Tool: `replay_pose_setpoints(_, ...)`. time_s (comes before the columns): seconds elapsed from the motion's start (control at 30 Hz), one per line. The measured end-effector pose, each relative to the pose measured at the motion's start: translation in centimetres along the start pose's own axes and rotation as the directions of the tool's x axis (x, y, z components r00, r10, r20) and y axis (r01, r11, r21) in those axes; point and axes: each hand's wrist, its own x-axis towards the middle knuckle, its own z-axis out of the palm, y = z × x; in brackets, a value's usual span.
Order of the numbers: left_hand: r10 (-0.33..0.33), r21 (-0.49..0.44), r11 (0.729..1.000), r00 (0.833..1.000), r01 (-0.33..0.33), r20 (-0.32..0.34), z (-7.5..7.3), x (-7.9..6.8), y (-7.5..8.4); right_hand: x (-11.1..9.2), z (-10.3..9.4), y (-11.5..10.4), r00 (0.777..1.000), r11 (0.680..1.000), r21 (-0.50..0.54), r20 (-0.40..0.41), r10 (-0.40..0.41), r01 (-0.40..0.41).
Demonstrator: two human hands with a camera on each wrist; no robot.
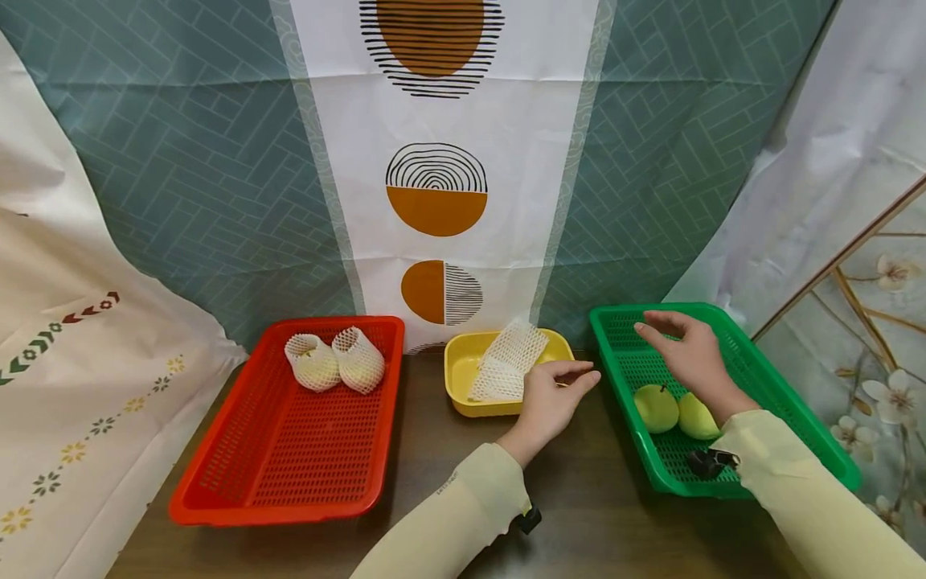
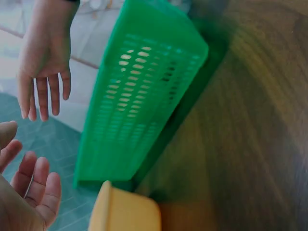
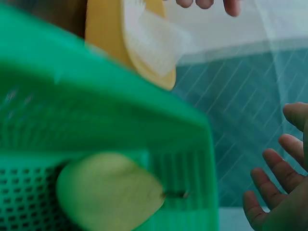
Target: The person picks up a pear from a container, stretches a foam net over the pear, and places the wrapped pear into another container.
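My left hand [image 1: 547, 404] hovers by the right front corner of the yellow basket [image 1: 457, 366], fingers loosely bent and nothing in them. White foam net sleeves [image 1: 512, 358] lie inside that basket. My right hand [image 1: 693, 359] is raised over the green basket [image 1: 647, 466], its fingers relaxed and holding nothing. Below it two yellow-green pears [image 1: 656, 408] rest on the basket floor, the right one partly hidden by the wrist. In the right wrist view one pear [image 3: 113, 192] shows with its stem.
At the left stands a red basket [image 1: 318, 450] with two pears in foam net sleeves [image 1: 359, 362] near its back edge. All three baskets sit on a dark wooden table [image 1: 571, 507]. A patterned cloth [image 1: 463, 241] hangs behind them.
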Motion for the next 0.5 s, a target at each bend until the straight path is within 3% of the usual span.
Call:
replay_pose_setpoints(0.2, -0.030, -0.023, 0.999, 0.997, 0.031, 0.073, 2.3, -0.3, -1.0, 0.2, -0.6, 2.7, 0.991, 0.991, -0.127, 0.117, 0.061, -0.046)
replay_pose_setpoints(0.37, -0.054, -0.005, 0.998, 0.992, 0.055, 0.114, 3.5, -0.5, -1.5, 0.1, -0.6, 4.3, 0.955, 0.965, -0.259, 0.271, 0.120, -0.047)
replay_pose_setpoints(0.5, -0.056, 0.013, 0.998, 0.990, 0.055, 0.127, 4.2, -0.5, -2.0, 0.0, -0.4, 5.1, 0.933, 0.950, -0.309, 0.322, 0.159, -0.055)
